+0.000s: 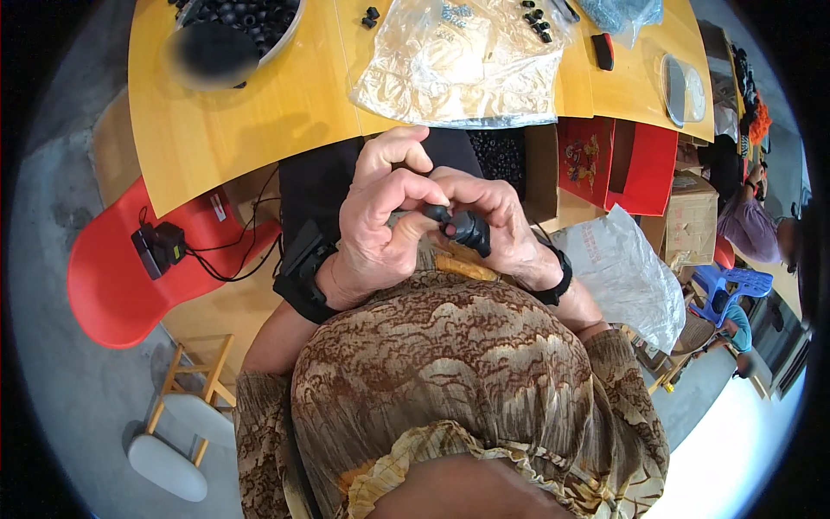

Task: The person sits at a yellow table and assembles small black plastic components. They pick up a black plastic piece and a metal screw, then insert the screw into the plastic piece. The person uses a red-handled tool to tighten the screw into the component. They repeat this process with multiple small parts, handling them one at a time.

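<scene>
From the head camera, the left hand (380, 229) and right hand (501, 229) meet above the lap, fingers curled, both pinching a small black rubbery part (465, 228). Beyond lie a smooth yellow table (233, 112), a crinkled clear plastic bag (458, 65) and a bowl (285, 41) of black pieces.

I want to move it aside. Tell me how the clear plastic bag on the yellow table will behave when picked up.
The clear plastic bag looks thin and wrinkled, so it would probably flop and sag. It is likely light, since it lies nearly flat. Small black parts rest by its top edge and might scatter if it drags.
</scene>
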A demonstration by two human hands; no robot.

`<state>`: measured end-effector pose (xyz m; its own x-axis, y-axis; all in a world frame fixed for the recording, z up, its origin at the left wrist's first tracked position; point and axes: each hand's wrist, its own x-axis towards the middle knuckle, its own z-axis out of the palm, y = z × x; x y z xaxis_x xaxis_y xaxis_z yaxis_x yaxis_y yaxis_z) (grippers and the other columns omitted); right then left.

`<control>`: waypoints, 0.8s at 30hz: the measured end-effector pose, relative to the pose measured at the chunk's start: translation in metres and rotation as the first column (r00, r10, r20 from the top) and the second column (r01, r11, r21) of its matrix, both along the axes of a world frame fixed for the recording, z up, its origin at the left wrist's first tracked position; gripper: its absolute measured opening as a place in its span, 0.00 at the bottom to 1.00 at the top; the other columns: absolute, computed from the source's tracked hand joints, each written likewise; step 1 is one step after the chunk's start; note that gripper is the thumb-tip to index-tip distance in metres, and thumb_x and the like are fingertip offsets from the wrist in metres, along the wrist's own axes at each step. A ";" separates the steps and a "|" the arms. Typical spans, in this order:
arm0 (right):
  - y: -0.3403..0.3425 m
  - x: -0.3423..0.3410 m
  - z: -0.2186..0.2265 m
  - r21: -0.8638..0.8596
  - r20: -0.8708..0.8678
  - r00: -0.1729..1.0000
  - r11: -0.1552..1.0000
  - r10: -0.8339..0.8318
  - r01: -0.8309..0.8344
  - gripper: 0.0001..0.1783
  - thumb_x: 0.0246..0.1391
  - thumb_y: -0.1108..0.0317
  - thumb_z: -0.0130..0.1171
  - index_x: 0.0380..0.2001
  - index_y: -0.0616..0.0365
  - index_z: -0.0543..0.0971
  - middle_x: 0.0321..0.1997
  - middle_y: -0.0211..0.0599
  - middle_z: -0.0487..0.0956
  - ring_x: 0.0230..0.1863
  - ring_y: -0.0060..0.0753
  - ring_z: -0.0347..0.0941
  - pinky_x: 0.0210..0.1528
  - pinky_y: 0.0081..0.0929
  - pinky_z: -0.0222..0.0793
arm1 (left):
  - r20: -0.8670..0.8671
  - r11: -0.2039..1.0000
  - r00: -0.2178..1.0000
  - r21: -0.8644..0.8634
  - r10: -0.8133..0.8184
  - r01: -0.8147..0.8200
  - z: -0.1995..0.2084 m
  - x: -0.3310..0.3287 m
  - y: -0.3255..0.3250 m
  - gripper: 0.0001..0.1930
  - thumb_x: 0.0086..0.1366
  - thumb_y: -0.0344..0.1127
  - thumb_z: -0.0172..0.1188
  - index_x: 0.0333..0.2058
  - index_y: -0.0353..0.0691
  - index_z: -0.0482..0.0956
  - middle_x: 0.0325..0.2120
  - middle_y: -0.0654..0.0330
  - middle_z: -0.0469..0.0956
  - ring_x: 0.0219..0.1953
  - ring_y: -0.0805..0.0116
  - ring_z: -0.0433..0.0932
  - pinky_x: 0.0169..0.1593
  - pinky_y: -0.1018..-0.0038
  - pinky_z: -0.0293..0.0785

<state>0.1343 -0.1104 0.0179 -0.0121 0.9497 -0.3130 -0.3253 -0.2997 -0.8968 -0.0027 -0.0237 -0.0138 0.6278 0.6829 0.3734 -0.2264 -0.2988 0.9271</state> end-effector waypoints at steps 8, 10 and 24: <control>-0.011 -0.013 -0.008 0.025 0.037 0.995 0.996 -0.090 0.089 0.09 0.54 0.75 0.47 0.37 0.62 0.74 0.30 0.26 0.71 0.28 0.14 0.66 0.29 0.14 0.62 | 0.104 0.951 0.982 -0.253 -0.157 0.179 -0.011 -0.004 -0.008 0.12 0.51 0.16 0.54 0.34 0.36 0.73 0.41 0.52 0.69 0.48 0.61 0.69 0.48 0.71 0.67; -0.010 -0.016 -0.010 0.079 0.076 0.987 0.987 -0.143 0.137 0.10 0.54 0.76 0.47 0.39 0.62 0.73 0.30 0.27 0.72 0.28 0.14 0.67 0.28 0.14 0.63 | 0.106 0.910 0.972 -0.341 -0.211 0.235 -0.010 -0.004 -0.009 0.09 0.58 0.26 0.53 0.39 0.35 0.72 0.44 0.51 0.67 0.47 0.62 0.69 0.48 0.70 0.67; 0.000 -0.024 -0.025 0.224 0.637 0.736 0.969 -0.228 0.106 0.11 0.46 0.77 0.50 0.36 0.62 0.66 0.28 0.51 0.70 0.30 0.57 0.70 0.29 0.36 0.65 | 0.002 0.985 1.000 -0.170 0.014 -0.014 -0.020 0.022 -0.023 0.26 0.70 0.51 0.32 0.42 0.32 0.69 0.40 0.53 0.68 0.41 0.66 0.68 0.47 0.71 0.64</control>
<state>0.1106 -0.1108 -0.0069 0.3010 0.9533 -0.0255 0.3281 -0.1287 -0.9358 0.0194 -0.0467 -0.0337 0.6166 0.7455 0.2529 -0.2260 -0.1400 0.9640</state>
